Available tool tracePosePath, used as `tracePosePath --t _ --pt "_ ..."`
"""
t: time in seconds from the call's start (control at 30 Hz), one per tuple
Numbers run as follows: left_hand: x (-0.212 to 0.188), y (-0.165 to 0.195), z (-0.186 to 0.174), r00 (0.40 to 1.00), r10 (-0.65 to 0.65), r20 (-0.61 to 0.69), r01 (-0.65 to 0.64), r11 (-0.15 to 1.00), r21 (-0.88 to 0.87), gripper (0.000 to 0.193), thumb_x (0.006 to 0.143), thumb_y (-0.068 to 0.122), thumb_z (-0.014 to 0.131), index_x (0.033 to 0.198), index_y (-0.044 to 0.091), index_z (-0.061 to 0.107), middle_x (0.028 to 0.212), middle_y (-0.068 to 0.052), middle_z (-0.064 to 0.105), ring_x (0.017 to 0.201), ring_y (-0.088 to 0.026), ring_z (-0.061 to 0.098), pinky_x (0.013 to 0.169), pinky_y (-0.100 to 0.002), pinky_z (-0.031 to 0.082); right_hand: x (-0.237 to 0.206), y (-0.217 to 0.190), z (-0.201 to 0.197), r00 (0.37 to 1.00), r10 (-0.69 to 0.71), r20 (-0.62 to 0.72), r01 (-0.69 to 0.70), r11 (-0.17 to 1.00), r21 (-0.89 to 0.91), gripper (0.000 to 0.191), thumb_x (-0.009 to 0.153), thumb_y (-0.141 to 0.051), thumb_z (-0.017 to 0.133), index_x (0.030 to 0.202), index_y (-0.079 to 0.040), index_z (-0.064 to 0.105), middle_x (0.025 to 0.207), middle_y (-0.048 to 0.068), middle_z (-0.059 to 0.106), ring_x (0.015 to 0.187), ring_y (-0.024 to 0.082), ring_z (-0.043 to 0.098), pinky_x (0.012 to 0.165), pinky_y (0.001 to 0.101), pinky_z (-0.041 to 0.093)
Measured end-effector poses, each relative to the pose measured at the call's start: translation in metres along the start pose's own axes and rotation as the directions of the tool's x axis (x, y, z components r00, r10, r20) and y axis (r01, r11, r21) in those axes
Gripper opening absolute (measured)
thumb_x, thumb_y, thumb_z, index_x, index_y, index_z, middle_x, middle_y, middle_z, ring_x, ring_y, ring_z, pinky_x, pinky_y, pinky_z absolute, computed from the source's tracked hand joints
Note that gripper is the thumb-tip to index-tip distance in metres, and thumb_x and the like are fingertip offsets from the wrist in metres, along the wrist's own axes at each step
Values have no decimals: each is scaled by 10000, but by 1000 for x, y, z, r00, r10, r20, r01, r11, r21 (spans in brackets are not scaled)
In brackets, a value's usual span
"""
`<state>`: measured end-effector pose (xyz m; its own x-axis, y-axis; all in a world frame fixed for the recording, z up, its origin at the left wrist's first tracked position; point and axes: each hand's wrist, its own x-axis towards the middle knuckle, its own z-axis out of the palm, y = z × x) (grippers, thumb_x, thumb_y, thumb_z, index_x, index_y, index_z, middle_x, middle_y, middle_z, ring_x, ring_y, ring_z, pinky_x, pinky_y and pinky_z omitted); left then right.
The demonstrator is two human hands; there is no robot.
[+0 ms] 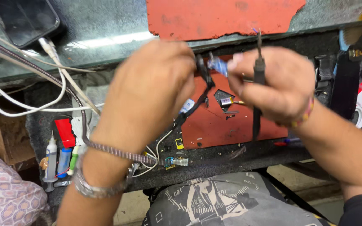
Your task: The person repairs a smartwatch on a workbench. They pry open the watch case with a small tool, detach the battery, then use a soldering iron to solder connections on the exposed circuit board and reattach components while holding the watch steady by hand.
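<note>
My left hand (147, 90) is raised over the workbench, fingers pinched on a thin black flex cable (204, 77) that hangs down toward the red mat (231, 125). My right hand (273, 86) is close beside it, holding a small blue part (218, 65) at the fingertips and a dark slim tool (258, 67) upright in the fist. Both hands are blurred. A small metal component (227, 101) lies on the red mat below them.
A dark phone (24, 21) lies at the top left with white cables (30, 109) running from it. A braided cable (118, 152) crosses my left wrist. A syringe and small bottles (57, 161) stand at the left. Tools and boxes (357, 79) crowd the right edge.
</note>
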<state>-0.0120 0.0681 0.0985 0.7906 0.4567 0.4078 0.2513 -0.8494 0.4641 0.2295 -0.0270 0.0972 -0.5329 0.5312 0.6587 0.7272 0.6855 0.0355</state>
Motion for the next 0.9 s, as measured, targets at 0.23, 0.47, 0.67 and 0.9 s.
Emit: tracePosePath --t 0.23,0.47,0.67,0.9 --pt "50 -48 8 1000 -9 -13 12 957 290 68 817 79 698 767 32 695 848 -167 682 861 -379 652 811 -496 520 24 53 26 994 -83 74 92 988 -126 167 906 -33 804 898 -41 637 1013 97 716 951 283 720 858 419 628" --pt "59 -51 15 996 65 -66 -43 957 288 44 777 72 691 788 33 708 851 -174 676 844 -385 656 796 -493 520 11 58 27 987 35 154 -35 999 -7 161 910 -37 774 930 -38 615 1063 112 723 1041 309 710 953 466 594" --pt "61 -48 16 974 219 -62 -166 871 463 62 795 90 702 736 73 711 909 -115 690 929 -296 698 821 -421 541 -5 40 26 950 303 77 -308 949 72 259 929 111 736 1006 -44 544 1109 128 756 929 274 719 832 394 582" --pt "74 -50 22 990 130 61 -141 812 566 85 850 158 719 766 146 722 757 -83 664 729 -243 690 612 -371 534 -27 1 27 823 557 110 -552 739 387 349 981 -10 794 1077 -34 459 1109 190 726 855 176 743 741 269 596"
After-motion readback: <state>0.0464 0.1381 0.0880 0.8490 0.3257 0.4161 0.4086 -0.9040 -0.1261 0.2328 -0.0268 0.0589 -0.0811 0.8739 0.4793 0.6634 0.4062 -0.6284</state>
